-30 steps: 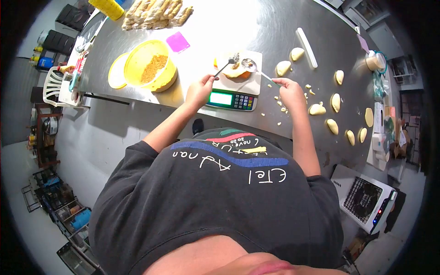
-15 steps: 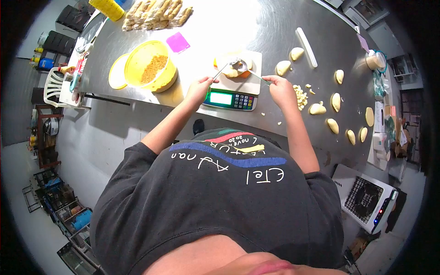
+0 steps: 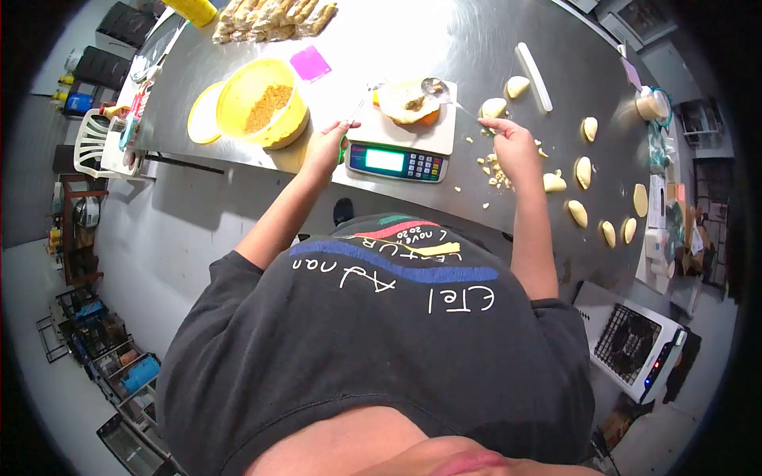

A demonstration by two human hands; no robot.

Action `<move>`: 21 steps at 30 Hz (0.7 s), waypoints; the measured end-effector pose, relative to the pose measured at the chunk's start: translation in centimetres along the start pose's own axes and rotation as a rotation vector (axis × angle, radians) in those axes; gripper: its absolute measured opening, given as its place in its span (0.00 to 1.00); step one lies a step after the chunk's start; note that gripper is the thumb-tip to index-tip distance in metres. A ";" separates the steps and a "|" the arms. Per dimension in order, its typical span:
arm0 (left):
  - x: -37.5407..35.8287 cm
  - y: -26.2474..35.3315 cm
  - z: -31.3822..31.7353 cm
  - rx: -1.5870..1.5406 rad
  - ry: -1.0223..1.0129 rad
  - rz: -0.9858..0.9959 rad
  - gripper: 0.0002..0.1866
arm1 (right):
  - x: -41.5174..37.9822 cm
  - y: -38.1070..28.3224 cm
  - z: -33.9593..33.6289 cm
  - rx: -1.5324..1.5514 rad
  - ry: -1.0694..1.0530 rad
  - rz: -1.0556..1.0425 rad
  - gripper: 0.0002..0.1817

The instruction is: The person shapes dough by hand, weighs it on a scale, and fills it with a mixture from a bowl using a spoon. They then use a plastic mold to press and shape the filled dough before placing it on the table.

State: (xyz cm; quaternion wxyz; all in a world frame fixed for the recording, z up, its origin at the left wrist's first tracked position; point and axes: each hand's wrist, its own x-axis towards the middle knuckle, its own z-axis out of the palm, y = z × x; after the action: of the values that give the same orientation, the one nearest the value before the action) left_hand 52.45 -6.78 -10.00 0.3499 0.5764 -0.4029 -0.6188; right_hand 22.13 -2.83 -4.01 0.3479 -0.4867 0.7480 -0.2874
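Note:
My right hand point(image 3: 517, 152) pinches the handle of a metal spoon point(image 3: 435, 89), whose bowl lies over the edge of a flat dough round point(image 3: 406, 109). A small heap of brown filling point(image 3: 415, 103) sits on the dough. Under it, an orange item shows on the platform of a digital kitchen scale point(image 3: 435, 141). My left hand point(image 3: 325, 151) grips a thin metal utensil point(image 3: 361, 107) with a green handle, left of the scale; its tip is blurred. Beside the left hand stands a yellow tub point(image 3: 290, 131) of brown crumbly filling point(image 3: 268, 107).
Several folded dough pieces point(image 3: 584, 173) are spread over the right of the steel table point(image 3: 413, 32). Small dough bits point(image 3: 496, 176) lie near my right hand. A white rolling pin point(image 3: 533, 78), a purple scraper point(image 3: 309, 63) and a yellow lid point(image 3: 205, 115) are also there. Wrapped packs point(image 3: 274, 20) sit at the back.
My left hand has moved left with its utensil, away from the dough. My right hand has shifted slightly right, the spoon now at the dough's right edge. Brown filling shows on the dough.

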 end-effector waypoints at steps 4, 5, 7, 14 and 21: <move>-0.1 -0.3 -0.3 -0.009 -0.001 -0.006 0.15 | -0.2 0.2 -0.2 -0.020 0.048 -0.022 0.19; 0.0 -0.5 -0.3 -0.017 -0.005 0.009 0.15 | -0.1 0.6 -0.1 -0.004 0.052 -0.046 0.19; -0.6 -0.5 -0.2 -0.023 -0.009 0.017 0.15 | -0.6 0.0 -0.1 -0.013 0.036 -0.021 0.20; -1.3 -0.1 0.4 0.011 0.002 0.033 0.14 | -1.3 -0.5 0.4 -0.031 0.018 0.001 0.21; -1.2 -0.1 -1.2 -0.043 -0.035 0.091 0.13 | -0.9 -1.3 1.7 -0.060 0.025 -0.030 0.20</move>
State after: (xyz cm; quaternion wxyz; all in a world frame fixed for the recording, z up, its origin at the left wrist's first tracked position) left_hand 53.74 -5.80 -9.61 0.3830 0.5389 -0.4212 -0.6209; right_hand 24.43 -2.62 -3.86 0.3195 -0.5045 0.7531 -0.2762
